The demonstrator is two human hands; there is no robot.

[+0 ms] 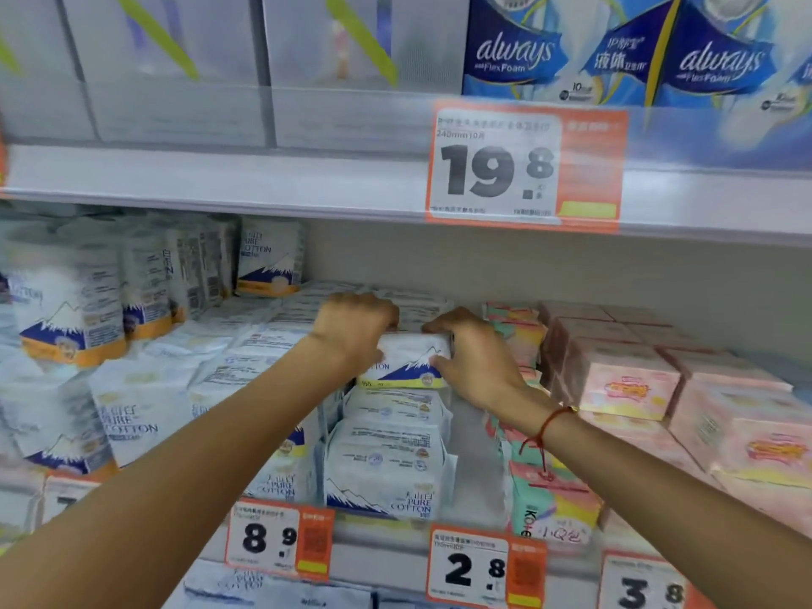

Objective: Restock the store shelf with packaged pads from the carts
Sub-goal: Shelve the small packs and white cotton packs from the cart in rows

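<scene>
A white pad pack (406,362) with a blue mountain print and yellow strip stands upright on the middle shelf (395,527), on top of a row of flat white Pure Cotton packs (386,468). My left hand (351,331) grips its upper left edge, fingers curled over the top. My right hand (474,358) holds its right side, thumb on the front and fingers wrapped behind. A red string bracelet circles my right wrist.
More white Pure Cotton packs (70,301) fill the left of the shelf. Pink packs (624,384) and teal-pink packs (549,507) crowd the right. Blue Always packs (615,50) stand on the upper shelf. Orange price tags (523,164) hang along the shelf edges.
</scene>
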